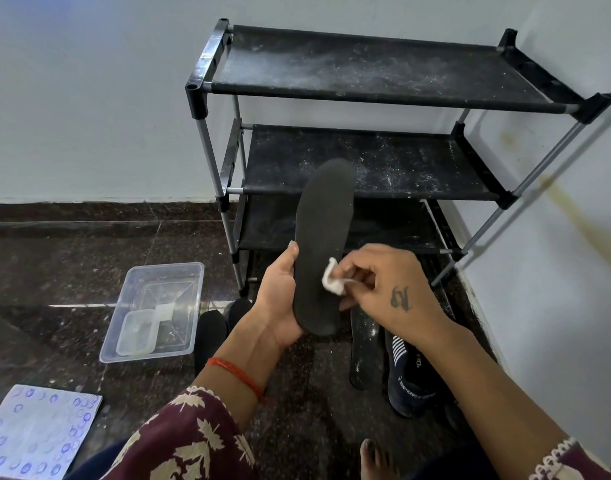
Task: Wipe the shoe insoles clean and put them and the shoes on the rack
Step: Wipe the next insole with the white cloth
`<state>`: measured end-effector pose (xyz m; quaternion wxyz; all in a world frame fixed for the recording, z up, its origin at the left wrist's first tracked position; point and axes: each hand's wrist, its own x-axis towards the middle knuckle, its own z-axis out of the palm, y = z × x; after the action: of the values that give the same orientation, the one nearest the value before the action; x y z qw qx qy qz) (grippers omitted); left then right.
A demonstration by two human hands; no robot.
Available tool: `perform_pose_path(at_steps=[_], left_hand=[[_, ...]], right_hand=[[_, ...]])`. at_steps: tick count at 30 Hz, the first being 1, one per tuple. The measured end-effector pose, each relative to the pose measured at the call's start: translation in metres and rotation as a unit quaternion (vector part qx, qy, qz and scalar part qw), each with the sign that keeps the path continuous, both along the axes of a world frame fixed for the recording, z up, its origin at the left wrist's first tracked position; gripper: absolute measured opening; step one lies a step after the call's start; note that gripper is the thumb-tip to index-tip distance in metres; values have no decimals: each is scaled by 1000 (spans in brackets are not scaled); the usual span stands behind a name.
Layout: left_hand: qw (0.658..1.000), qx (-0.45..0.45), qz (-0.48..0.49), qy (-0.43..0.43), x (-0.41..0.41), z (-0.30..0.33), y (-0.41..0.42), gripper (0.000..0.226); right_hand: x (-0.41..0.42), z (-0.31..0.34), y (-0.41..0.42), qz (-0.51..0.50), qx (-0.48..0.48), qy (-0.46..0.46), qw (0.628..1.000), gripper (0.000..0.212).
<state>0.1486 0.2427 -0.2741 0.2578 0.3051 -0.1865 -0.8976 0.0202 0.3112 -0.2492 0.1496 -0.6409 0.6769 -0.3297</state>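
Observation:
My left hand (279, 299) grips a black insole (323, 237) by its heel end and holds it upright in front of the rack. My right hand (383, 282) pinches a small white wipe (333, 280) and presses it against the insole's lower half. On the floor below lie a second dusty black insole (364, 351) and, to its right, a dark blue sports shoe (409, 379). Two more dark insoles or shoes (210, 334) lie under my left forearm. The black three-tier shoe rack (366, 88) stands against the wall, its dusty shelves bare.
A clear plastic tub (155, 313) holding a smaller container sits on the dark stone floor at left. A white sheet with blue circles (37, 434) lies at the lower left. A wall corner runs close on the rack's right. My bare toes (376, 459) show at the bottom.

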Motion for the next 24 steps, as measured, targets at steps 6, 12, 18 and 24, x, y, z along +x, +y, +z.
perform_pose_path(at_steps=[6, 12, 18, 24], left_hand=[[1000, 6, 19, -7, 1, 3, 1, 50], [999, 28, 11, -9, 2, 8, 1, 54], [999, -3, 46, -17, -2, 3, -1, 48], [998, -42, 42, -18, -4, 4, 1, 43]], right_hand=[[19, -1, -1, 61, 57, -58, 995, 19], [21, 13, 5, 175, 114, -120, 971, 28], [3, 5, 5, 151, 82, 33, 985, 35], [3, -1, 0, 0, -17, -25, 1000, 28]])
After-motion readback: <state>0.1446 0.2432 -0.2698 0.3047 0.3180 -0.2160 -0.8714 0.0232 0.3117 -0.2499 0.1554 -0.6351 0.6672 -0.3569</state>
